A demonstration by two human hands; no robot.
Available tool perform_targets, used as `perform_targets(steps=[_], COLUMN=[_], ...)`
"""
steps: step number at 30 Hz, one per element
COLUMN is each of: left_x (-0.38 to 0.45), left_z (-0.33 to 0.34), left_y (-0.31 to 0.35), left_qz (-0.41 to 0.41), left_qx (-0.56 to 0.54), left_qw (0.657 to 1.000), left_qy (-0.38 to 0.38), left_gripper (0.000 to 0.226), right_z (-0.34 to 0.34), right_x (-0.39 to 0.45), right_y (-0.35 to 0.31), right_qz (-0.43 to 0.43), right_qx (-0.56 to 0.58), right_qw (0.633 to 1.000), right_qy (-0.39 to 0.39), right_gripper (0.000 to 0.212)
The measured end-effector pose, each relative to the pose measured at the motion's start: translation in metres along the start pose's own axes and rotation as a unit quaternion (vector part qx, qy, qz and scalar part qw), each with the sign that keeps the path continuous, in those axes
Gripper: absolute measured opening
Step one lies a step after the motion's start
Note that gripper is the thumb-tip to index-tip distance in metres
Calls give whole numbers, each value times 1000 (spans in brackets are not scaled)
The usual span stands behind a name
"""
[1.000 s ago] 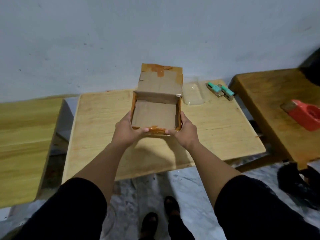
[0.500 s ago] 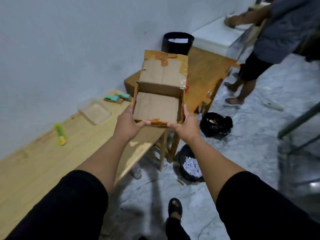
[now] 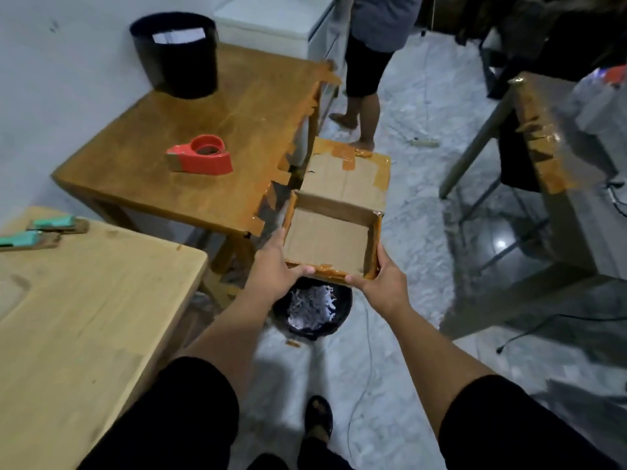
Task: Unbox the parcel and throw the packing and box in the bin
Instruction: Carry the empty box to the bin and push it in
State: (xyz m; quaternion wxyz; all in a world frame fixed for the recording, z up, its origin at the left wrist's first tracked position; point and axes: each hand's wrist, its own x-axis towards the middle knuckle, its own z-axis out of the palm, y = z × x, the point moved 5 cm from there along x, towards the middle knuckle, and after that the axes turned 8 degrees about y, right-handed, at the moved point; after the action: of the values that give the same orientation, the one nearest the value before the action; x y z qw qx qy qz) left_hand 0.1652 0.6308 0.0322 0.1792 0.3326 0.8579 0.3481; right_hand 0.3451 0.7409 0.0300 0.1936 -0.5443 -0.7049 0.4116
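Observation:
An open cardboard box (image 3: pixel 327 240), empty inside, with orange tape along its edges and its lid flap folded back, is held in the air between both hands. My left hand (image 3: pixel 273 271) grips its near left corner and my right hand (image 3: pixel 381 281) grips its near right corner. Directly below the box's near edge, on the floor, stands a black bin (image 3: pixel 312 310) holding shredded white paper; the box hides its far rim.
A dark wooden table (image 3: pixel 210 127) at left carries a red tape dispenser (image 3: pixel 202 157) and a second black bin (image 3: pixel 176 54). A light wooden table (image 3: pixel 84 300) holds green-topped items (image 3: pixel 44 228). A person (image 3: pixel 369 62) stands beyond. Another table (image 3: pixel 556 137) is at right; a cable (image 3: pixel 368 351) runs across the floor.
I have turned to the right, away from the light table. The box, still held in both hands, has travelled from over the table to above the floor bin.

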Motion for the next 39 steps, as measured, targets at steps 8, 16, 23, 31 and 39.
perform_targets(steps=[8,16,23,31,39], left_x=[27,81,125,133,155], left_z=[82,139,175,135,27], left_y=[-58,-115,-124,-49,58], left_qz=[-22,-26,10,163,197], left_qx=[47,39,168,286,335], left_qw=[998,994,972,931,921], left_qy=[-46,-104,-163,-154,27], left_gripper=[84,84,67,32,53], right_z=[39,107,151,114,39], right_x=[37,92,139,146,145], right_y=[70,115,107,32,-102], right_qz=[64,88,10,-71,-172], right_qx=[-15,-57,-266,-360,-382], right_qw=[997,990,953,920,904], right_qy=[-45,-95,-148,-141,-87], right_gripper=[91,88,60,50,54])
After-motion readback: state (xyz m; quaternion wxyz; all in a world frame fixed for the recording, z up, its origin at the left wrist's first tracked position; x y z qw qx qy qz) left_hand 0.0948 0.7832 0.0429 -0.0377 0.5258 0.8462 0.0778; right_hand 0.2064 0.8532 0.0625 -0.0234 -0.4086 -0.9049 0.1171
